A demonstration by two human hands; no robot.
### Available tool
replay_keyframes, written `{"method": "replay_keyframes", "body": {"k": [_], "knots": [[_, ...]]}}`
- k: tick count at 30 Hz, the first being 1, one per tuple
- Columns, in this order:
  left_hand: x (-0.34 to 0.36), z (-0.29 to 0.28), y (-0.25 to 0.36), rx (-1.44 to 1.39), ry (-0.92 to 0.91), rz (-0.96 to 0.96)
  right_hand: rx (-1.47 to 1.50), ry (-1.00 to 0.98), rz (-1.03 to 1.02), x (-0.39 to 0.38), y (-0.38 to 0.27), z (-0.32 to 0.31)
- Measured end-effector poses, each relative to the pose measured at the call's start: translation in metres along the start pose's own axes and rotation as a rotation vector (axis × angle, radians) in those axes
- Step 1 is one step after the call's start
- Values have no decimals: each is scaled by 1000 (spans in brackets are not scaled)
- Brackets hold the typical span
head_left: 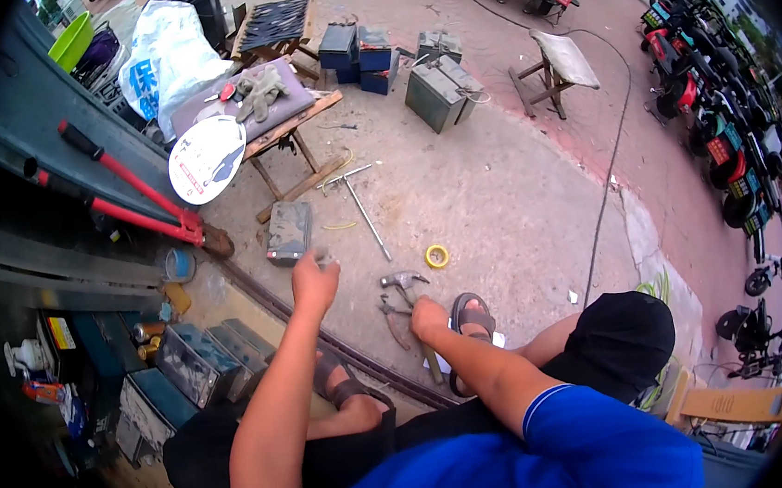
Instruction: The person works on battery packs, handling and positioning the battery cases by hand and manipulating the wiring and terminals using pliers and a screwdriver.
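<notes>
My right hand (pixel 428 320) is closed around the handle of a claw hammer (pixel 404 281), just above the concrete beside my right sandal. Next to it lies a pair of pliers (pixel 394 323) with spread handles, partly behind the hammer. My left hand (pixel 315 285) is curled near the lower edge of a dusty grey battery (pixel 290 231). A small greyish blur shows at its fingertips, too unclear to name. Ahead of both hands lie a roll of yellow tape (pixel 437 257) and a long T-handle wrench (pixel 366 214).
Red-handled bolt cutters (pixel 140 193) lean at the left. A wooden stool (pixel 310 112) carries gloves and a round white fan. More batteries (pixel 441 93) stand beyond, others (pixel 199 361) at lower left. A metal rail (pixel 271 303) crosses the ground; a cable (pixel 610 178) runs along the right.
</notes>
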State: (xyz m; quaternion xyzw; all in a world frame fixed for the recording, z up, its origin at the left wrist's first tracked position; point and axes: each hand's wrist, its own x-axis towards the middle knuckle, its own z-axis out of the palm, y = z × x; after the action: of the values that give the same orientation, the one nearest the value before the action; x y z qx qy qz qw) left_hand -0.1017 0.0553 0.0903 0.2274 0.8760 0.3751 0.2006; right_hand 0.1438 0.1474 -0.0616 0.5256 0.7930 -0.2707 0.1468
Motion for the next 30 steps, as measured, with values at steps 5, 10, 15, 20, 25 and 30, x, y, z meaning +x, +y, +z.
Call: {"method": "replay_keyframes", "body": {"k": [5, 10, 15, 20, 25, 30], "knots": [[-12, -24, -12, 44, -149, 26, -172, -392, -111, 3, -44, -52], [-6, -29, 7, 54, -170, 81, -65, -444, 4, 22, -31, -85], [-11, -55, 5, 79, -228, 82, 168, -53, 54, 39, -31, -106], [-33, -85, 73, 283, -452, 267, 275, 86, 99, 64, -25, -105], [-97, -167, 192, 440, -472, 552, 272, -25, 201, 73, -17, -79], [-185, -280, 212, 312, 246, 409, 294, -31, 253, 84, -8, -71]]}}
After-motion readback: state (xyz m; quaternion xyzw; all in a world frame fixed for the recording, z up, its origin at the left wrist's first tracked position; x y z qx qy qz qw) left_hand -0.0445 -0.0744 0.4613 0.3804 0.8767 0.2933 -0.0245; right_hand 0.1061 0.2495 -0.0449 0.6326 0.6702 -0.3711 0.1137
